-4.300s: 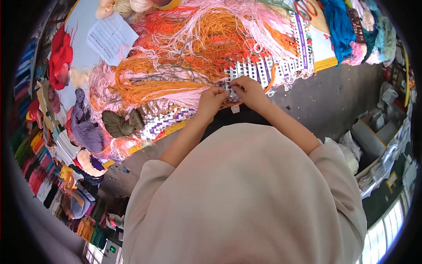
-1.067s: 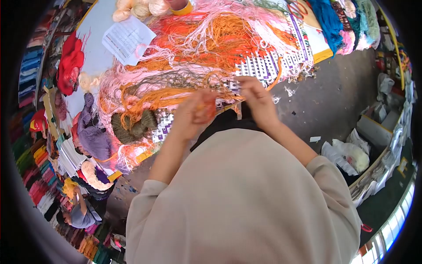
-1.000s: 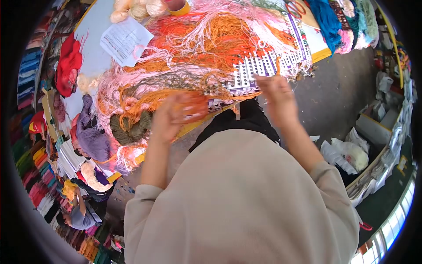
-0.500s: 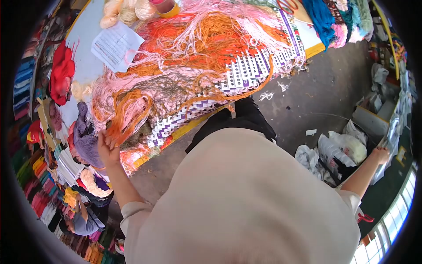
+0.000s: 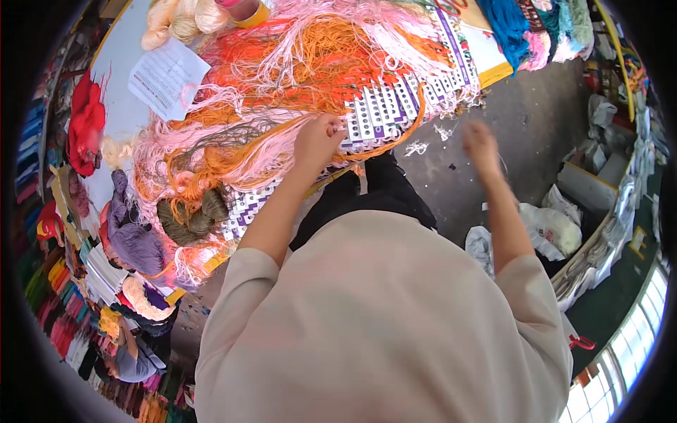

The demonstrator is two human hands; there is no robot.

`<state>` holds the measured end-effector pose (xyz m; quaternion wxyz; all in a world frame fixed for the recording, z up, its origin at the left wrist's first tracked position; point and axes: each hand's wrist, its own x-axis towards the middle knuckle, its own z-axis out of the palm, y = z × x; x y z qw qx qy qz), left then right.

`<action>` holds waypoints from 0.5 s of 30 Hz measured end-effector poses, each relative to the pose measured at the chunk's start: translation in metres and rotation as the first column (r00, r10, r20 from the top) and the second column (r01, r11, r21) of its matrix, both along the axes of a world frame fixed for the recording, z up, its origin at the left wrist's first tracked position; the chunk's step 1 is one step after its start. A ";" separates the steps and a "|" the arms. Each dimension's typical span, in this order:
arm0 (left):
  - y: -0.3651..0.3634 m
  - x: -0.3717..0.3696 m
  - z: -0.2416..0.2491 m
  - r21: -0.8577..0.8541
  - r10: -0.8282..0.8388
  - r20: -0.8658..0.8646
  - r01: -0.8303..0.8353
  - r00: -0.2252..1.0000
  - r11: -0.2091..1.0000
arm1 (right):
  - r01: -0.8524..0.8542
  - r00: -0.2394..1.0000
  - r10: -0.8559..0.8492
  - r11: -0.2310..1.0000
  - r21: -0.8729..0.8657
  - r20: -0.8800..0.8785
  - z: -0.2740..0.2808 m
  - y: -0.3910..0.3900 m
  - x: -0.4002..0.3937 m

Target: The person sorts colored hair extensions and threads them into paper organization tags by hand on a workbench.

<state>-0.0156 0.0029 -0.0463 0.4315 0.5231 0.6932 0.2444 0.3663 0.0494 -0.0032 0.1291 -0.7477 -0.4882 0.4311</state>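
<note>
My left hand (image 5: 319,143) is closed over the near edge of the heap, beside white cards (image 5: 381,113) with punched holes and purple marks. Its fingers are pressed together at pink and orange strands (image 5: 271,151); what they pinch is too small to make out. My right hand (image 5: 481,144) is in the air over the floor, right of the table, blurred by motion. Pink, orange and red threads (image 5: 317,60) lie tangled on the table. An olive skein (image 5: 194,218) and a purple skein (image 5: 134,240) rest at the left.
A written paper sheet (image 5: 168,79), cream yarn balls (image 5: 185,20) and red yarn (image 5: 86,123) lie on the table's far left. Blue skeins (image 5: 506,32) hang at the right end. White plastic bags (image 5: 553,225) sit on the floor. Another person (image 5: 134,359) is at lower left.
My left hand has moved right, from the orange bundle to the cards. My right hand has left the plastic-covered ledge and swung in towards the table. The olive skein is now more exposed.
</note>
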 end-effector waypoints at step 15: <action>-0.021 -0.050 0.044 -0.477 0.601 0.309 -0.426 0.737 0.769 | -0.592 0.774 0.610 0.793 0.145 -0.170 -0.045 0.017 -0.179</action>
